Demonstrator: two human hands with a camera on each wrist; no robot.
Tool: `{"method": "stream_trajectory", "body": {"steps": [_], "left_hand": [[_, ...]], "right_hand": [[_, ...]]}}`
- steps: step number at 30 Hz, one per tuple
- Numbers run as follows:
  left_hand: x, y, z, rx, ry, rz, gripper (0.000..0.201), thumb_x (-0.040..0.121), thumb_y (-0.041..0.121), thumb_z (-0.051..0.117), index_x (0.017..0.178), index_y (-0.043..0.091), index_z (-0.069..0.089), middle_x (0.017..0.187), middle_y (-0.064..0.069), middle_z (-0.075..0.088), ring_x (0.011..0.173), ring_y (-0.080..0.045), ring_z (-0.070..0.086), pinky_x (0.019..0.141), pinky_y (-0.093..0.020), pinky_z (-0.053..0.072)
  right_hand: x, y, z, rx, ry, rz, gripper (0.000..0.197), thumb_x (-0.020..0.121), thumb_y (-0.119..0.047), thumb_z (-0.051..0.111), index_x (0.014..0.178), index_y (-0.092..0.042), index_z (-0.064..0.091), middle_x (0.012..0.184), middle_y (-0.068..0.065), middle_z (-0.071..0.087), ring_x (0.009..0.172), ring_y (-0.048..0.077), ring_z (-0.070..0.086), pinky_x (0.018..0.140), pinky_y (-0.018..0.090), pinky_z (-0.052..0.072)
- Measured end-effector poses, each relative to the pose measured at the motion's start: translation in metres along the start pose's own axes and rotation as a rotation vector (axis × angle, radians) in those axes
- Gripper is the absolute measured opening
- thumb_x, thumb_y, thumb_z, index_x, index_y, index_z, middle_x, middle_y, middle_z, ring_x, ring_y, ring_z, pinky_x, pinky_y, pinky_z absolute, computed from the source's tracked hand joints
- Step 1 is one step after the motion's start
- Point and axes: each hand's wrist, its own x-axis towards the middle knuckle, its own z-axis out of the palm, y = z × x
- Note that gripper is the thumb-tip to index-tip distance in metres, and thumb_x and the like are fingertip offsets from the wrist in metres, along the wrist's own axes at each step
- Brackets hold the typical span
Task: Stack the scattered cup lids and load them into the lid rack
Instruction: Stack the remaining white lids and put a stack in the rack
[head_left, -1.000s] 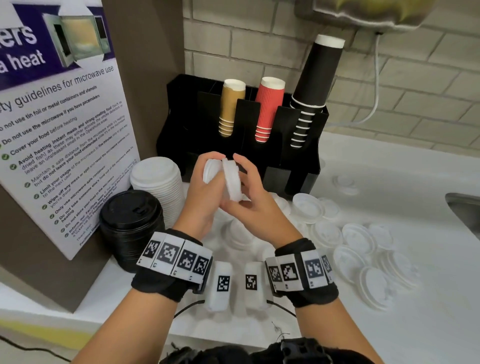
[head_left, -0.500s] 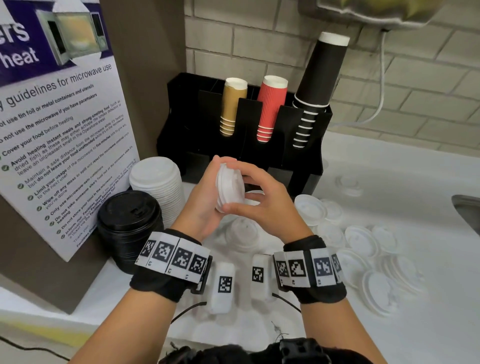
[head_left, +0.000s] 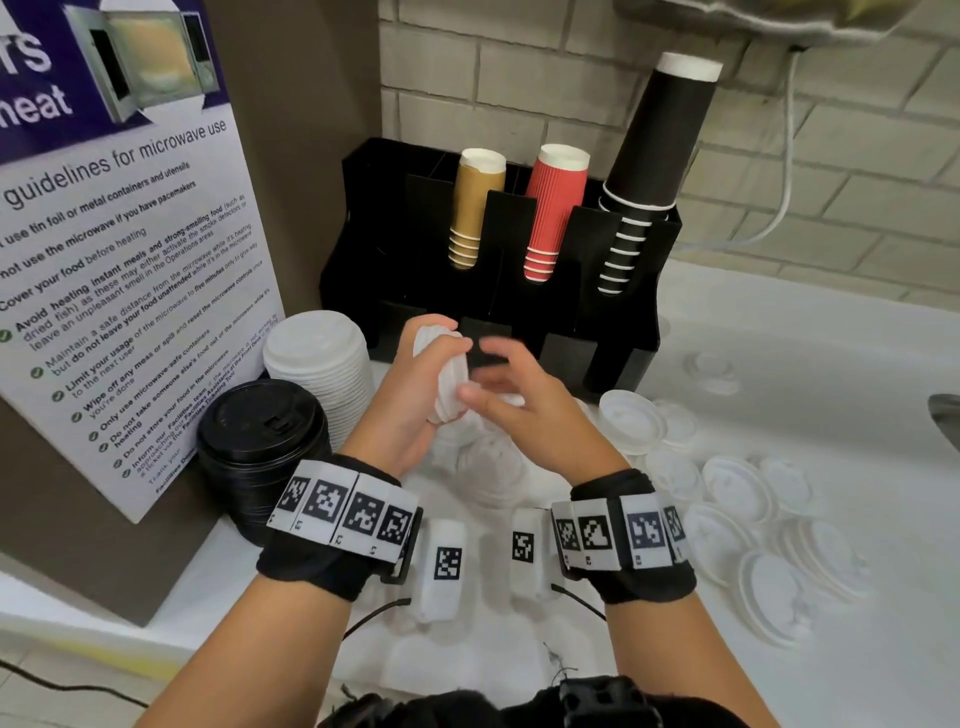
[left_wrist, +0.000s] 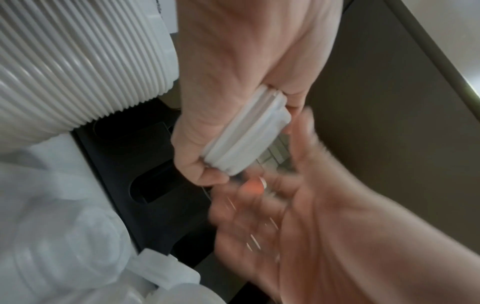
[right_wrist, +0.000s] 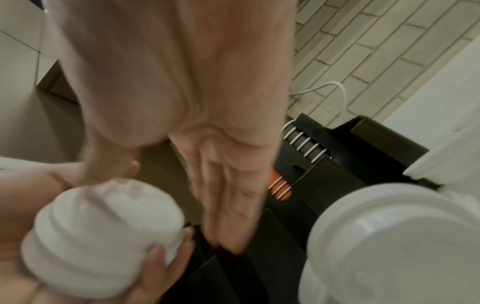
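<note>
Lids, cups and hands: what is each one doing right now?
small lid stack: gripped in left hand.
right hand: open, empty, blurred.
loose lids: scattered on counter.
tall white lid stack: standing on counter.
black lid stack: beside it.
cups: upside down in rack.

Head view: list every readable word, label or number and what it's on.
All readable text is on the microwave poster:
"guidelines for microwave use"
"Cover your food before heating"
"Limit your usage"
"Wipe off any mess or spill"
Header is cut off: "rs", "heat".
The rest of its bullet lines are too small or cut off to quote.
Wristband tags: square codes, tiny labels unreadable.
Cups, lids, rack: no text seen.
</note>
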Motion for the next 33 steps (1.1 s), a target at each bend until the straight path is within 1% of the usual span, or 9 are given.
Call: {"method": "stream_trajectory", "body": {"steps": [4, 7, 11, 16, 21, 25, 27, 30, 33], "left_hand": [[0.005, 0.001, -0.006, 0.006, 0.05, 0.005, 0.013, 0.095, 0.017, 0.049, 0.103, 0.028, 0.049, 0.1, 0.001, 0.043, 0.093, -0.019, 0.043, 0.067, -0.032, 0.038], [0.005, 0.002, -0.006, 0.012, 0.035, 0.007, 0.014, 0.096, 0.02, 0.049, 0.102, 0.032, 0.05, 0.1, 0.004, 0.044, 0.093, -0.017, 0.043, 0.071, -0.032, 0.039], [0.003, 0.006, -0.007, 0.026, 0.017, 0.045, 0.021, 0.095, 0.02, 0.05, 0.108, 0.037, 0.05, 0.105, 0.004, 0.045, 0.089, -0.014, 0.045, 0.063, -0.026, 0.042], [-0.003, 0.011, -0.009, 0.027, -0.021, 0.016, 0.036, 0.075, 0.035, 0.054, 0.111, 0.04, 0.053, 0.108, 0.005, 0.049, 0.091, -0.015, 0.049, 0.059, -0.025, 0.044], [-0.004, 0.01, -0.011, 0.011, -0.012, -0.012, 0.027, 0.073, 0.036, 0.052, 0.101, 0.034, 0.054, 0.104, -0.001, 0.048, 0.094, -0.022, 0.047, 0.059, -0.027, 0.041], [-0.006, 0.005, -0.005, 0.027, -0.044, -0.058, 0.01, 0.095, 0.033, 0.049, 0.104, 0.03, 0.053, 0.103, 0.002, 0.051, 0.094, -0.02, 0.052, 0.056, -0.025, 0.046], [-0.008, 0.003, -0.001, 0.045, -0.066, -0.069, 0.018, 0.099, 0.037, 0.044, 0.112, 0.028, 0.053, 0.107, 0.0, 0.055, 0.092, -0.017, 0.057, 0.058, -0.026, 0.049], [-0.01, 0.002, 0.006, 0.039, -0.085, -0.066, 0.04, 0.099, 0.047, 0.04, 0.131, 0.024, 0.046, 0.117, -0.004, 0.061, 0.1, -0.017, 0.064, 0.068, -0.03, 0.053], [-0.012, 0.003, 0.008, 0.028, -0.116, -0.054, 0.05, 0.096, 0.054, 0.039, 0.134, 0.023, 0.046, 0.122, -0.007, 0.062, 0.106, -0.02, 0.066, 0.08, -0.039, 0.058]], "right_hand": [[0.0, 0.017, 0.003, -0.514, -0.242, 0.193, 0.064, 0.077, -0.036, 0.078, 0.133, -0.022, 0.052, 0.128, 0.004, 0.05, 0.116, 0.018, 0.05, 0.089, 0.023, 0.04], [0.0, 0.022, 0.012, -0.67, -0.359, 0.238, 0.078, 0.069, -0.024, 0.084, 0.138, -0.027, 0.047, 0.131, 0.006, 0.046, 0.125, 0.024, 0.04, 0.1, 0.034, 0.042], [0.003, 0.026, 0.016, -0.742, -0.372, 0.235, 0.081, 0.069, -0.015, 0.083, 0.139, -0.028, 0.044, 0.13, 0.008, 0.044, 0.126, 0.027, 0.036, 0.097, 0.034, 0.041], [0.0, 0.028, 0.009, -0.573, -0.27, 0.199, 0.074, 0.072, -0.028, 0.08, 0.135, -0.032, 0.042, 0.125, 0.003, 0.041, 0.118, 0.024, 0.041, 0.094, 0.035, 0.045], [-0.005, 0.022, -0.012, -0.17, 0.004, 0.055, 0.055, 0.072, -0.03, 0.081, 0.119, -0.037, 0.053, 0.104, -0.011, 0.049, 0.094, 0.007, 0.052, 0.069, 0.004, 0.04], [-0.01, 0.006, -0.018, 0.27, 0.136, 0.008, 0.051, 0.08, -0.028, 0.076, 0.123, -0.035, 0.051, 0.098, -0.002, 0.059, 0.091, 0.016, 0.063, 0.071, 0.022, 0.055], [-0.011, -0.003, -0.017, 0.307, 0.157, -0.043, 0.051, 0.079, -0.03, 0.075, 0.124, -0.032, 0.051, 0.099, -0.002, 0.06, 0.09, 0.017, 0.064, 0.073, 0.028, 0.056], [-0.013, -0.014, -0.012, 0.194, 0.158, -0.117, 0.049, 0.075, -0.029, 0.08, 0.118, -0.029, 0.056, 0.098, -0.014, 0.06, 0.089, 0.005, 0.061, 0.074, 0.022, 0.055], [-0.014, -0.017, -0.009, 0.177, 0.148, -0.125, 0.049, 0.077, -0.022, 0.079, 0.119, -0.028, 0.057, 0.103, -0.014, 0.06, 0.094, 0.004, 0.061, 0.075, 0.02, 0.054]]}}
